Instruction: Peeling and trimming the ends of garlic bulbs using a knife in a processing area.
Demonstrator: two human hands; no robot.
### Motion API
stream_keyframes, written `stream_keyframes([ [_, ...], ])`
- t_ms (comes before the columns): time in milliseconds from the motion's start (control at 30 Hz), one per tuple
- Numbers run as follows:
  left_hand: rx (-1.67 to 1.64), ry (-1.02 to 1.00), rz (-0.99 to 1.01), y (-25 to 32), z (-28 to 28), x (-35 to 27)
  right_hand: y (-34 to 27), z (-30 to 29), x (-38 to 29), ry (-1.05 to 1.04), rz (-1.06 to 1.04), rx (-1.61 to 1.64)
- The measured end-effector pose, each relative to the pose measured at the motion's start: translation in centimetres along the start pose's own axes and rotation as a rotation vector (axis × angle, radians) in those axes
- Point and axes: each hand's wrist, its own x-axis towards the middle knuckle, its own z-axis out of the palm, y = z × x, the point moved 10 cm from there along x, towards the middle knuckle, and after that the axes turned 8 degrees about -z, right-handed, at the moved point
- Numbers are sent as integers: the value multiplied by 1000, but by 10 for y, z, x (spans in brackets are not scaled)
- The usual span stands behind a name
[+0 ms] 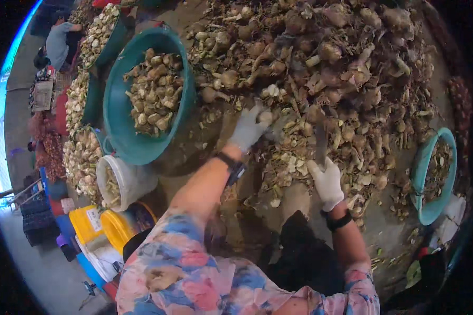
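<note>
My left hand [250, 126], in a pale work glove and blurred by motion, has a garlic bulb [265, 117] between thumb and fingers. It is over the near edge of a large heap of dirty garlic bulbs [331, 53] with stalks and roots. My right hand [328, 184], in a white glove, grips a knife whose broad dark blade [321, 142] points away from me; its handle is hidden in the fist. Between and beyond the hands lie garlic trimmings and loose skins [289, 163].
A big green tub [114, 106] with garlic bulbs stands at left, next to a white bucket [112, 183] on its side. Yellow buckets [114, 228] are nearer me. A smaller green basin [453, 157] holds scraps at right. Another person [59, 41] bends over at far left.
</note>
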Motion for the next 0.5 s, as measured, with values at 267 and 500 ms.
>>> stream_keyframes([
  [267, -224, -38, 196, 91, -33, -117, -46, 48, 1, -50, 103, 570],
  [500, -612, -214, 6, 93, -31, -135, -85, 23, -28, -228, -166, -9],
])
